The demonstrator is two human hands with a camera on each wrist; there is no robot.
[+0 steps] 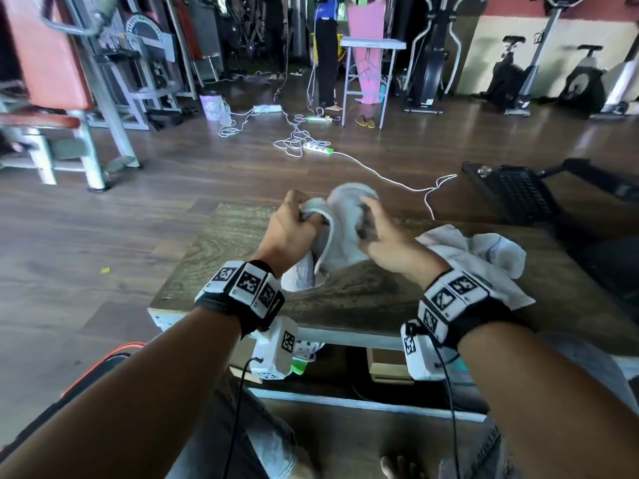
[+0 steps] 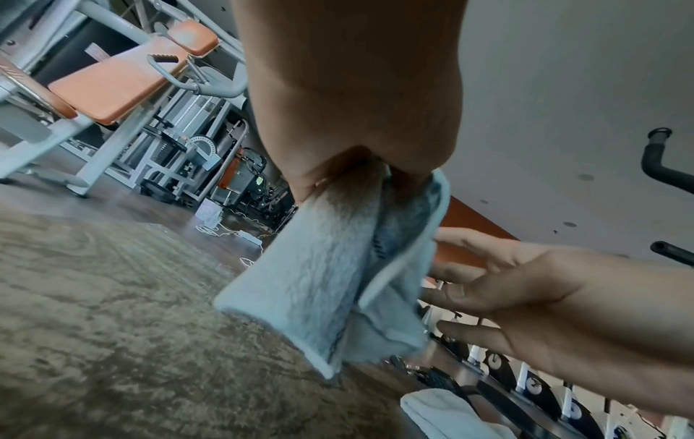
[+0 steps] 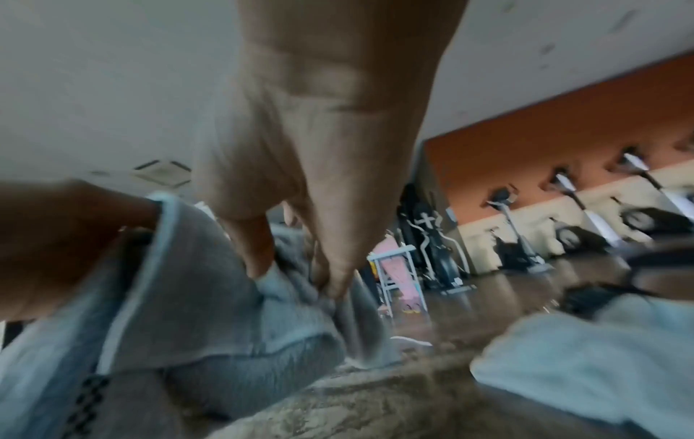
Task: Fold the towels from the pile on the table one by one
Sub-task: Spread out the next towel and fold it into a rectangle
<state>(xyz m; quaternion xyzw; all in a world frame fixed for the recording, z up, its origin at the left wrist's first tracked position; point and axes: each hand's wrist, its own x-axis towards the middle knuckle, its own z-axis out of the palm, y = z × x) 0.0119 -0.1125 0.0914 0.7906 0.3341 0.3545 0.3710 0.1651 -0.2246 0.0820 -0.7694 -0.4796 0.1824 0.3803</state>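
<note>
Head view: we look down at our two forearms reaching over a dark wood-grain desk (image 1: 345, 299). Both hands hold one grey towel (image 1: 340, 236) up above the middle of the desk, its lower end hanging down to or near the desk top.

Our left hand (image 1: 294, 229) is clenched around a bunched upper edge of the towel; the left wrist view shows the cloth hanging straight down from that fist in loose folds. We judge this grip is an anchor, keeping one end fixed while the other hand works along the cloth to find a corner or edge.

Our right hand (image 1: 383, 236) pinches the towel with fingertips; in the blurred right wrist view, thumb and fingers press into a gather of the fabric. In the left wrist view its fingers look more spread against the cloth, so the grip seems light. The towel is still crumpled, not spread flat, so we judge the fold itself has not begun.

The pile (image 1: 484, 261), pale crumpled towels, lies on the right side of the desk, beside our right wrist and apart from the held towel.

No container holds any towel here. Under the desk we see a lower shelf (image 1: 363, 402) with some boxes, their contents not visible.

Beyond the desk, a wooden floor with white cables.
</note>
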